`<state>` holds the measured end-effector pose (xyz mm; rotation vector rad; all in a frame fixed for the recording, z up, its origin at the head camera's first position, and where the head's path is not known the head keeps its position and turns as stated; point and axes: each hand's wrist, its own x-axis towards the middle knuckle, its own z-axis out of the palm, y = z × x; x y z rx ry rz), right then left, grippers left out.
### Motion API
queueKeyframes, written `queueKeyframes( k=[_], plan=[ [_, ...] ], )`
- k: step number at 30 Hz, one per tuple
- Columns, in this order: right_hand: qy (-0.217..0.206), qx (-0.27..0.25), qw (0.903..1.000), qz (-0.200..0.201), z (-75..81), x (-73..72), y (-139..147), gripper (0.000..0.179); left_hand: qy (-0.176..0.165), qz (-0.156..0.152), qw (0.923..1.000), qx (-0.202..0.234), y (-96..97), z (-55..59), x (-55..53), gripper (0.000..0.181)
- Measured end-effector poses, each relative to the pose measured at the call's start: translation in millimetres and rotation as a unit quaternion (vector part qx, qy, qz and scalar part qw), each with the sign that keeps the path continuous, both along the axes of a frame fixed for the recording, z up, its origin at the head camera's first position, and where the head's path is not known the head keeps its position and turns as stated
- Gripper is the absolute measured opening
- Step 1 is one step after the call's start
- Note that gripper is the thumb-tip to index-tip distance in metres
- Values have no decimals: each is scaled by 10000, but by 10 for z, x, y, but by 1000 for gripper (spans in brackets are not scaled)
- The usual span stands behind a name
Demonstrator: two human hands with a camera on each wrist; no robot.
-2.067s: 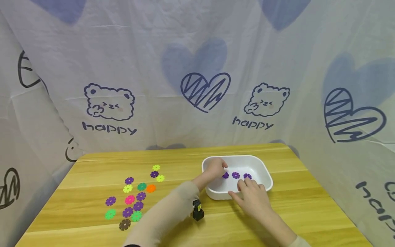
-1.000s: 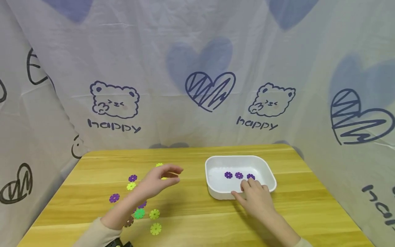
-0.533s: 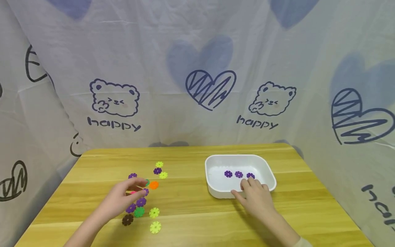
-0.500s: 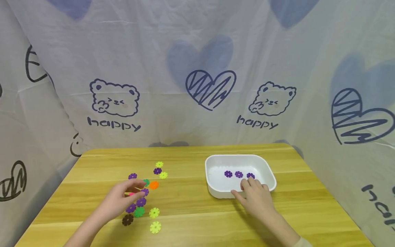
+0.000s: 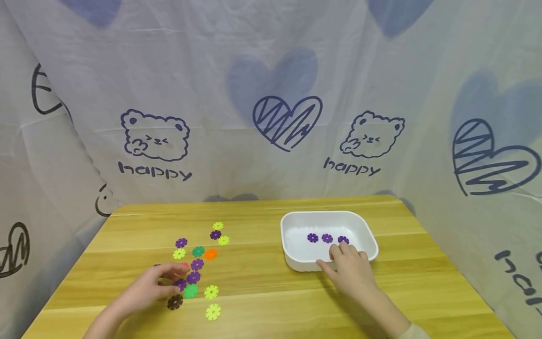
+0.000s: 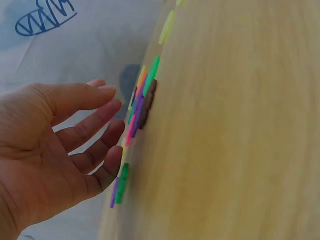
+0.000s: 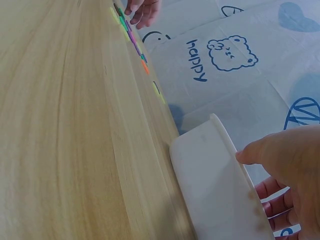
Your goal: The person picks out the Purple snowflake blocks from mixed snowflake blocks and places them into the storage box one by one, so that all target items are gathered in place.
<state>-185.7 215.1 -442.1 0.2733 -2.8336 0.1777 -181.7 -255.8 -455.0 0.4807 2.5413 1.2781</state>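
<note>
My left hand point(image 5: 146, 286) hovers over the left group of snowflake discs, fingers bent loosely and thumb apart, with nothing visible between them. Under and beside it lie a purple disc point(image 5: 193, 277), a brown disc point(image 5: 175, 302), a green disc point(image 5: 191, 291) and a partly covered pink one. In the left wrist view the fingertips of the hand point(image 6: 75, 145) are close to the discs. My right hand point(image 5: 351, 270) holds the near rim of a white plastic tub point(image 5: 305, 265), thumb outside and fingers inside. Three purple discs, one being this disc point(image 5: 327, 238), lie in a row in the tub.
Two yellow discs, including this near disc point(image 5: 213, 312), lie right of the group. Farther back are an orange disc point(image 5: 211, 254) and several others. Patterned cloth point(image 5: 220, 141) hangs behind the wooden table point(image 5: 262, 310) and at both sides.
My left hand has withdrawn from the tub, crossed leftward and come down over the discs. Two yellow discs near the front, earlier covered by the left arm, show now. My right hand stays at the rim.
</note>
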Motion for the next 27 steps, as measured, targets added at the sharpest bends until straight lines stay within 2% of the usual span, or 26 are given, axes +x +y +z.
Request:
queueKeyframes(
  k=[6, 10, 13, 21, 27],
  plan=[
    [79, 3, 10000, 15, -3, -7, -4, 37, 108, 42, 9998, -160, -45, -111, -43, 45],
    [91, -12, 10000, 11, -10, -10, -2, 37, 304, 108, 9989, -351, -32, -146, -49, 41],
    [60, -13, 10000, 1, -22, -14, 1, 37, 474, 181, 9975, -486, -12, -156, -47, 38],
    [-57, 3, 10000, -35, -40, -20, 12, 38, 397, 166, 9981, -448, 16, -148, -26, 32],
    [-75, 16, 10000, -34, -34, -28, 8, 38, 412, 444, 9955, -729, 33, -132, 2, 31]
  ],
)
